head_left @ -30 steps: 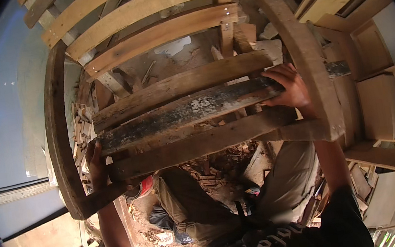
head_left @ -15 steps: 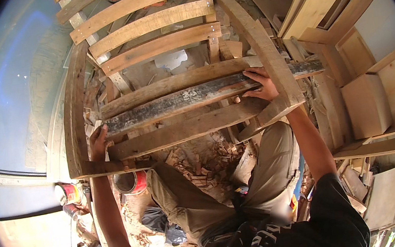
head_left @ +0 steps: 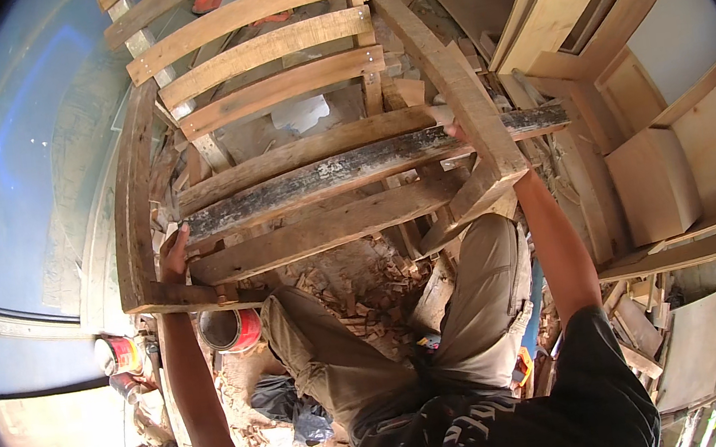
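Observation:
A wooden chair frame (head_left: 136, 197) with a slatted back stands before me. Across its seat opening slants a long wooden batten (head_left: 316, 175) with a worn black face, its right end jutting out past the frame's right armrest (head_left: 463, 94). My left hand (head_left: 174, 253) is closed round the batten's left end, inside the left armrest. Behind the right armrest, my right hand (head_left: 454, 129) is mostly hidden; only some fingers show, closed at the batten's upper edge. A front rail (head_left: 332, 227) and a rear rail (head_left: 305, 154) lie either side of the batten.
A red can (head_left: 232, 328) stands below the frame's left front corner, with another can (head_left: 117, 354) further left. Wood scraps (head_left: 341, 301) litter the floor between my legs. Unfinished wooden cabinetry (head_left: 652, 183) stands at right; a blue panel (head_left: 16, 203) rises at left.
The chair frame and batten appear shifted slightly left in view. My right hand has moved behind the right armrest, where its spread fingers no longer show. My left hand keeps its hold.

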A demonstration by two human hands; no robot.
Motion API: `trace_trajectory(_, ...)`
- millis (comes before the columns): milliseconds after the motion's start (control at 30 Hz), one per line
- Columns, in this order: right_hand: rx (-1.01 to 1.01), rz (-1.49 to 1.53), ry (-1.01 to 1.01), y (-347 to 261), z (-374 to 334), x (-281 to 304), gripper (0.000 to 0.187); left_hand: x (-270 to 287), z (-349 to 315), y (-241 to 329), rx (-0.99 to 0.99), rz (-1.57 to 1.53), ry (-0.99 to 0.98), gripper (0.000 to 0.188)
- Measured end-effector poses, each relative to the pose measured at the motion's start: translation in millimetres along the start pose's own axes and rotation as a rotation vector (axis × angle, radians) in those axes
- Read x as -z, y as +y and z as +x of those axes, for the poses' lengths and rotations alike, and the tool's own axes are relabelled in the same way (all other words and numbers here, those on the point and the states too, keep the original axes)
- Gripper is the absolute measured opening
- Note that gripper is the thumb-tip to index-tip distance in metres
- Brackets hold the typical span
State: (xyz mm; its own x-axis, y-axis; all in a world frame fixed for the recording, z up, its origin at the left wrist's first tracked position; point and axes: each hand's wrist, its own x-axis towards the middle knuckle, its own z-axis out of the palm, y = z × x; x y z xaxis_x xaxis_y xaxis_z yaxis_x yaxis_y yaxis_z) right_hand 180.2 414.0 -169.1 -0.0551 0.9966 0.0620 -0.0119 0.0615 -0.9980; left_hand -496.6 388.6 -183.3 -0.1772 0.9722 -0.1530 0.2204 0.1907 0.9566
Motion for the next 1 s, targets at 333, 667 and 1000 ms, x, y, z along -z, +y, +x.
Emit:
trace_trajectory(333,-0.185,-0.243,0.259,-15,-19,0,0.049,-4,2,-1,-0.329,0.195,-0.07,0.052)
trace_trajectory(667,0.693,-0.96,0.117,13,-27,-16,0.032,6,-1,-11,-0.177,0.038,-0.093,0.05)
trace_trajectory(1000,0.426,-0.972,0.118,17,-34,24,0.06,2,22,-30,-0.032,0.106,-0.037,0.053)
